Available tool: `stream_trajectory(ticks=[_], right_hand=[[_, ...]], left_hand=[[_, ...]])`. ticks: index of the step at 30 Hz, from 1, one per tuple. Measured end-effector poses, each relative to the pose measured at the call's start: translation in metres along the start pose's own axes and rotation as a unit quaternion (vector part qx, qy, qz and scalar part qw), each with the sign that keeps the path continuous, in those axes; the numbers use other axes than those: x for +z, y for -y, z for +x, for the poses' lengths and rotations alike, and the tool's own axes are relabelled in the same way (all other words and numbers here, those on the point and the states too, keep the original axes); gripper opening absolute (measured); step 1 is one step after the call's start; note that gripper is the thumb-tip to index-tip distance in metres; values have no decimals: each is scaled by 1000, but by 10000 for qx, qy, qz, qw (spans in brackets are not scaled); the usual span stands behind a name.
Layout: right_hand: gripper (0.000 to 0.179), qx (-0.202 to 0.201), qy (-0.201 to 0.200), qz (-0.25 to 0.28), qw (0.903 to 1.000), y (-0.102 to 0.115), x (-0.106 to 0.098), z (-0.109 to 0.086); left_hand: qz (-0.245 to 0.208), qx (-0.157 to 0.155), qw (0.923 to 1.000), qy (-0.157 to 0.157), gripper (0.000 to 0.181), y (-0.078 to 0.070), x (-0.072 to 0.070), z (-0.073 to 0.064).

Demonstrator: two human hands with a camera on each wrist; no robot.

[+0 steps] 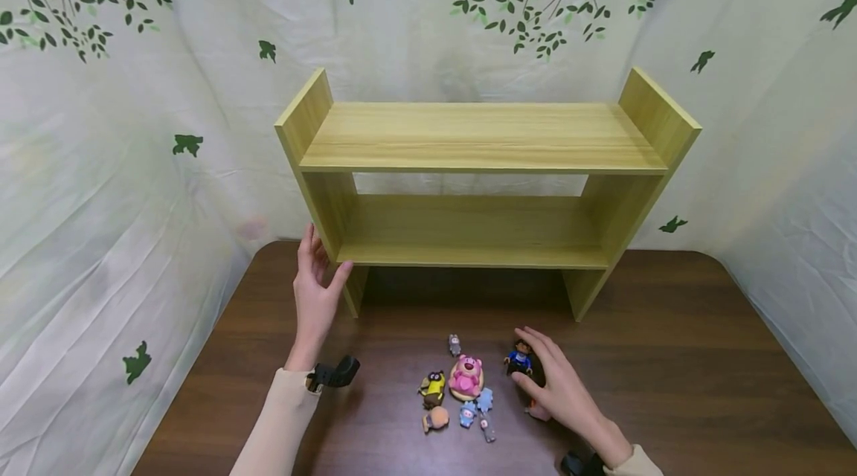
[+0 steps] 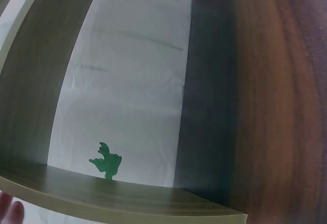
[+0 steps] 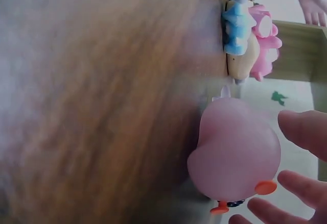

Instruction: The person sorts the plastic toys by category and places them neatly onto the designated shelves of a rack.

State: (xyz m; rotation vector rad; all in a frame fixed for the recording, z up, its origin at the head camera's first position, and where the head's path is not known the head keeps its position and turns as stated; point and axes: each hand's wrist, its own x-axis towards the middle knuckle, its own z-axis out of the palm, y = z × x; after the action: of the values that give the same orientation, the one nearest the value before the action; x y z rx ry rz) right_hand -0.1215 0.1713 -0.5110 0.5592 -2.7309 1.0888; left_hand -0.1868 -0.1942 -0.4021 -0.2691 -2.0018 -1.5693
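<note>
My left hand (image 1: 317, 297) is at the left side panel of a light wooden two-tier shelf (image 1: 482, 230). Its fingers extend up along the outer face and the thumb lies at the front edge; fingertips (image 2: 14, 214) show beyond the panel in the left wrist view. The right hand (image 1: 559, 387) hovers low over the table with thumb and fingers spread. Beneath it are a small toy figure in blue (image 1: 518, 358) and a pink toy with orange feet (image 3: 237, 147), partly hidden by the hand in the head view. The right fingertips are close beside the pink toy.
Left of the right hand, several small figurines cluster on the brown table (image 1: 696, 357): a pink bear (image 1: 466, 376), a yellow-and-black figure (image 1: 433, 388), a round tan one (image 1: 437, 419), and blue and grey ones. A leaf-printed white cloth (image 1: 221, 89) hangs behind.
</note>
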Motion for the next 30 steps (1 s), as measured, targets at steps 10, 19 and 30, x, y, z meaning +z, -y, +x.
stream_trajectory(ticks=[10,19,30], right_hand=[[67,13,81,27,10000,-6,1,2],[64,146,130,-158,9997,-4,3,5],[61,193,115,-15,9997,-6,3,5]], left_hand=[[48,950,9955,-4,90,0,7,13],[416,1496,9879,-69,102,2,9,21],[406,1340,9871,782,117,4,-5,24]])
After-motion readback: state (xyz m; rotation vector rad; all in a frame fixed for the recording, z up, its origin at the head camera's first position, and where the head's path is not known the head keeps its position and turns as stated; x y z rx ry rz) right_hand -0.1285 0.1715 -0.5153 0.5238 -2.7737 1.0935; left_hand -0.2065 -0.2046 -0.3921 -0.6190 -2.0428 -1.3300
